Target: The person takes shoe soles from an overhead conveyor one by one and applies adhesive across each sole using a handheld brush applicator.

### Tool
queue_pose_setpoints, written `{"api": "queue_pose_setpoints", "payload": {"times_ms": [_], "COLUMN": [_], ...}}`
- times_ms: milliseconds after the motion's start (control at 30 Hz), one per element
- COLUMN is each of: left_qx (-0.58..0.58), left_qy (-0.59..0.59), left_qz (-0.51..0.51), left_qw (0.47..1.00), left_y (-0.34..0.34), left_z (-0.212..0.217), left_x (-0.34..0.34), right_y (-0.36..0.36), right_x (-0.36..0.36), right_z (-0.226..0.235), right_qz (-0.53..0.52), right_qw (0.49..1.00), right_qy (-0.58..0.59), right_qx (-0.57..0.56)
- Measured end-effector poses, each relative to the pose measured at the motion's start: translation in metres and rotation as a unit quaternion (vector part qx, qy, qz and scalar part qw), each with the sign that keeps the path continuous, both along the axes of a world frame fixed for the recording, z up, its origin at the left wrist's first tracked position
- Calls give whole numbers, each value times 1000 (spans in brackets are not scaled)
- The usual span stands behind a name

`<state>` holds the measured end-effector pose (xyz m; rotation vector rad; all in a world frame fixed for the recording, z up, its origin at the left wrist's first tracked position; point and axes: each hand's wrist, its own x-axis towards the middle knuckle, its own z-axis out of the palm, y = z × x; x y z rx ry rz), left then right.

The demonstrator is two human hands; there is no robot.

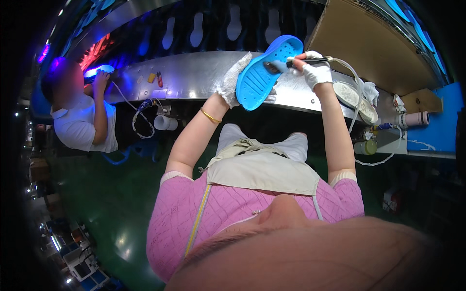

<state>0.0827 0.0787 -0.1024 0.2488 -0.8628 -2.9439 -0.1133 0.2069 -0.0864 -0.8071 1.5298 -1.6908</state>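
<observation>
Head view: left hand (235,80), its grip pinching the blue shoe piece (253,89) over the near edge of the surface (194,70); right hand (316,72), its grip pinching a brush (291,64) at the piece—apparently the brushing step. Further strokes would call for steady support—pale sole shapes (234,24) lie beyond the far edge.

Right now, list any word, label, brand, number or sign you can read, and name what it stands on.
No text can be read in this view.
Blue shoe sole in the left hand: none legible.
Brush in the right hand: none legible.
Pink cylinder: any markings too small to read.
</observation>
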Motion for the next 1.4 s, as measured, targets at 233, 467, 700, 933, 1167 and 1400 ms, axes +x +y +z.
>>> {"api": "queue_pose_setpoints", "payload": {"times_ms": [233,467,700,933,1167,1400], "left_qx": [-7,-54,12,23,-164,-75], "left_qy": [2,16,50,37,44,44], "left_qz": [76,169,198,131,109,116], "left_qw": [997,984,979,990,979,989], "left_y": [34,24,36,37,53,25], "left_z": [10,3,19,4,10,1], "left_x": [22,43,39,60,64,57], "right_y": [8,55,62,75,48,56], "right_x": [36,111,127,98,56,75], "right_z": [-25,-10,-25,-14,19,34], "right_qz": [-143,84,27,136,-70,74], "right_qw": [960,985,919,971,883,845], "right_qy": [82,2,308,69,364,466], "right_qx": [-224,-147,-246,-186,-288,-251]}}
